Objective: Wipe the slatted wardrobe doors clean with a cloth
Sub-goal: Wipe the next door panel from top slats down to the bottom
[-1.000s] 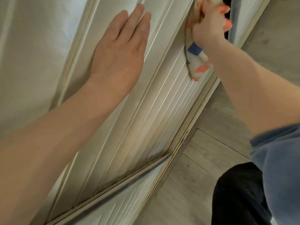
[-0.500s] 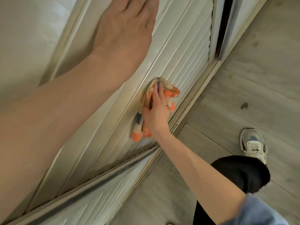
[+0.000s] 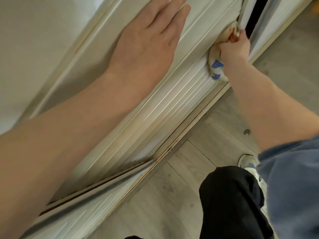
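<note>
A white slatted wardrobe door [image 3: 172, 104] runs diagonally across the view. My left hand [image 3: 148, 44] lies flat on the door's frame, fingers together and stretched out. My right hand [image 3: 234, 49] is closed around a cream cloth with blue patches [image 3: 215, 66], pressing it against the slats near the door's right edge. Part of the cloth bunches above my fingers; the rest hangs below my wrist.
A dark gap [image 3: 253, 16] shows between this door and the neighbouring door [image 3: 276, 19]. Another slatted door [image 3: 82, 216] overlaps at lower left. Grey wood floor [image 3: 164, 195] lies below, with my black-trousered leg [image 3: 229, 200] and white shoe [image 3: 246, 163].
My right hand has carried the cloth from low on the slats up toward the door's right edge by the gap. My left hand stays flat on the door.
</note>
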